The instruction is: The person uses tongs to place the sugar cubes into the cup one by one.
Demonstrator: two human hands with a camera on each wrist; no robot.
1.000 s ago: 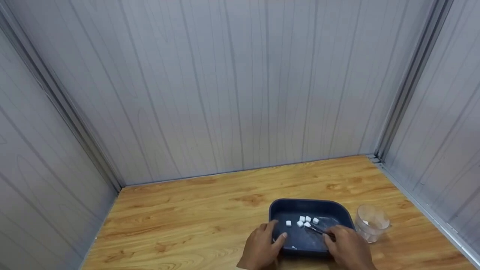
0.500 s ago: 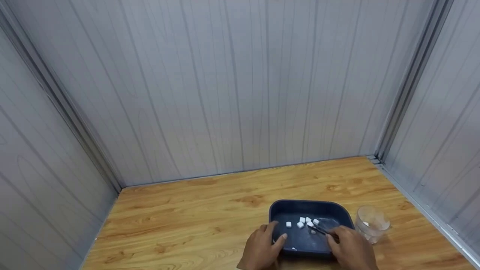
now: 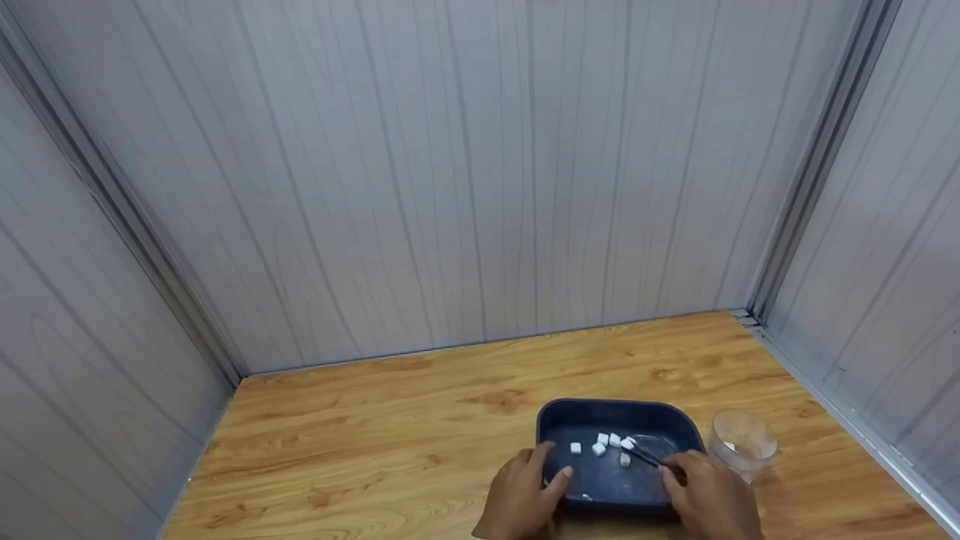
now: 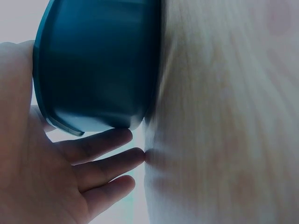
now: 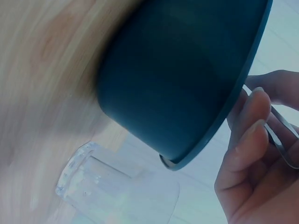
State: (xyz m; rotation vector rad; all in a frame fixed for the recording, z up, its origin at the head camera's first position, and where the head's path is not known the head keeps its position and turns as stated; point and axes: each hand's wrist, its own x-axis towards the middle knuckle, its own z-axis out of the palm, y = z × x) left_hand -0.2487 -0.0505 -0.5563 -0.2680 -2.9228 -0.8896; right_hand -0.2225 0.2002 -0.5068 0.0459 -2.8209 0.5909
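A dark blue rectangular tray (image 3: 592, 487) rests on the wooden table with several small white cubes (image 3: 575, 448) inside. My left hand (image 3: 521, 491) holds the tray's left side, thumb over the rim and other fingers along the outer wall. In my right hand (image 3: 712, 491), metal tweezers (image 3: 646, 454) are pinched between thumb and fingers, and their bent back end shows in the right wrist view. The tweezer tips are at a white cube on the right of the cluster; whether they grip it I cannot tell. One cube (image 3: 625, 460) sits apart, nearer the front.
Just right of the tray, beside my right hand, stands a clear plastic cup (image 3: 744, 444) with something white inside. Pale panelled walls (image 3: 480, 187) close off the back and both sides of the wooden table (image 3: 375, 435). A small white fragment (image 3: 586, 496) lies at the tray's front.
The tweezers have shifted slightly right, from one cube to the rightmost one of the cluster. A cube now lies separate in front. My left hand has stayed in place.
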